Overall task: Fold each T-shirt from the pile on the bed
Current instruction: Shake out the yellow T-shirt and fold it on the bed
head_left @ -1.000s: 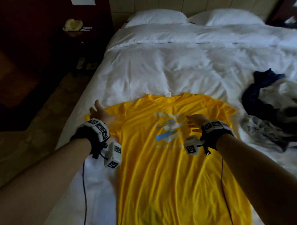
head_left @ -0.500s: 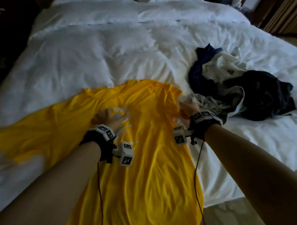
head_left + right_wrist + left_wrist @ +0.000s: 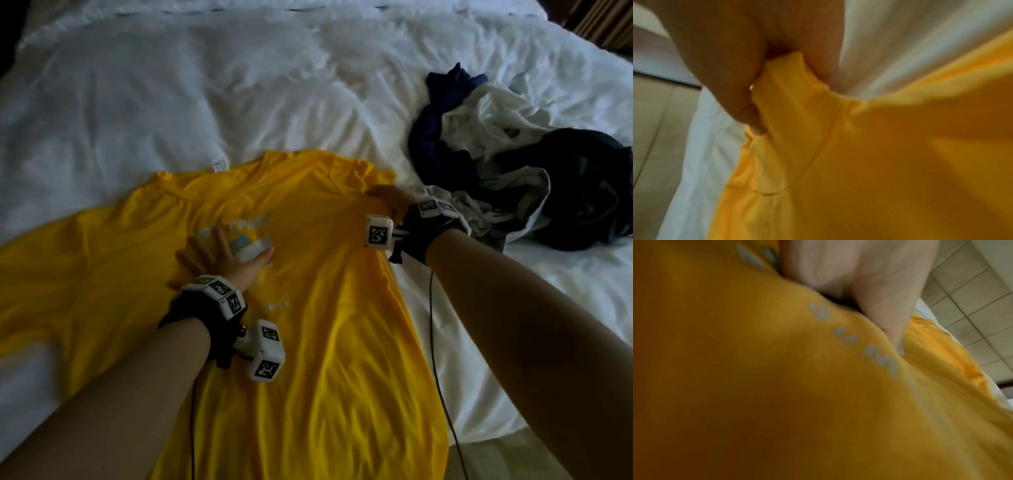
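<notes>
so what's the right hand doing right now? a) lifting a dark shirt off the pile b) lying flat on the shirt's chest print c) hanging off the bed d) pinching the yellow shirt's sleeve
d: the right hand has yellow T-shirt sleeve fabric bunched between thumb and fingers, while the left hand lies flat on the print.
</notes>
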Tool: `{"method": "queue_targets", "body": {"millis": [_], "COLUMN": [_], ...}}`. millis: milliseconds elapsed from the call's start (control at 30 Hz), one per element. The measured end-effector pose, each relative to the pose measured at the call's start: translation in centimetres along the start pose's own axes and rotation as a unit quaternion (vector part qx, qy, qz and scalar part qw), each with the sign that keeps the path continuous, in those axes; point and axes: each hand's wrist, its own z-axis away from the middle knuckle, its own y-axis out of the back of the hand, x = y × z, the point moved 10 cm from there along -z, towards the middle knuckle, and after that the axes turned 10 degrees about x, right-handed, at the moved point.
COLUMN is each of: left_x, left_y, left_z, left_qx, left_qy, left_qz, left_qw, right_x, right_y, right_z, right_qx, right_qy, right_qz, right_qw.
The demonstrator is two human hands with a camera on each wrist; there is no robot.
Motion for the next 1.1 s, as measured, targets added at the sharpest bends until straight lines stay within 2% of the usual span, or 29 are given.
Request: {"method": "queue_targets", "body": {"millis": [100, 167, 233, 433, 500, 533, 600, 667, 733, 767, 833, 867, 967, 1033, 1100], "left_x": [0.2, 0.2, 0.2, 0.3, 0.3, 0.3, 0.3, 0.2, 0.2, 0.2, 0.2, 0.2, 0.2, 0.1, 0.1], "left_y": [0.3, 0.2, 0.2, 0.3, 0.2, 0.2, 0.2, 0.2, 0.1, 0.2, 0.3, 0.3, 0.2, 0.3, 0.7], "left_z": [0.4, 0.4, 0.4, 0.4, 0.5, 0.4, 0.4, 0.3, 0.2, 0.2, 0.2, 0.2, 0.1, 0.1, -0.1], "left_qx": [0.005, -0.002, -0.001, 0.006, 0.008, 0.01, 0.013, 0.017, 0.023, 0.024, 0.03, 0.029, 0.03, 0.029, 0.024], "left_qy": [-0.001, -0.003, -0.002, 0.003, 0.003, 0.001, -0.001, 0.001, 0.0, 0.001, 0.002, 0.002, 0.004, 0.007, -0.003], "left_qz": [-0.006, -0.005, -0.005, -0.019, -0.018, -0.021, -0.031, -0.038, -0.045, -0.042, -0.046, -0.054, -0.054, -0.04, -0.029], "left_qw": [1.0, 1.0, 1.0, 1.0, 1.0, 1.0, 0.999, 0.999, 0.999, 0.999, 0.998, 0.998, 0.998, 0.999, 0.999], "right_x": [-2.1, -2.4, -2.1, -1.8, -3.3, -4.3, -6.2, -6.1, -3.8, -2.4, -0.6, -0.2, 0.3, -0.2, -0.7], "right_y": [2.8, 4.7, 5.6, 7.7, 8.1, 7.8, 5.3, 0.9, -2.5, -3.0, -2.2, -1.5, 0.1, 0.9, 0.8], "right_z": [-0.5, -0.9, -1.3, -0.7, 0.2, 0.7, 1.7, 1.9, 1.0, 0.2, -0.9, -1.4, -2.4, -2.3, -1.4], "right_qx": [0.108, 0.167, 0.196, 0.274, 0.307, 0.321, 0.303, 0.203, 0.094, 0.056, 0.024, 0.028, 0.074, 0.102, 0.093], "right_qy": [0.085, 0.108, 0.113, 0.111, 0.163, 0.211, 0.329, 0.41, 0.406, 0.377, 0.304, 0.279, 0.239, 0.206, 0.184], "right_qz": [0.092, 0.144, 0.185, 0.11, 0.123, 0.171, 0.296, 0.417, 0.527, 0.561, 0.56, 0.547, 0.526, 0.469, 0.423], "right_qw": [0.986, 0.969, 0.956, 0.949, 0.929, 0.907, 0.844, 0.786, 0.741, 0.735, 0.77, 0.788, 0.813, 0.853, 0.882]}}
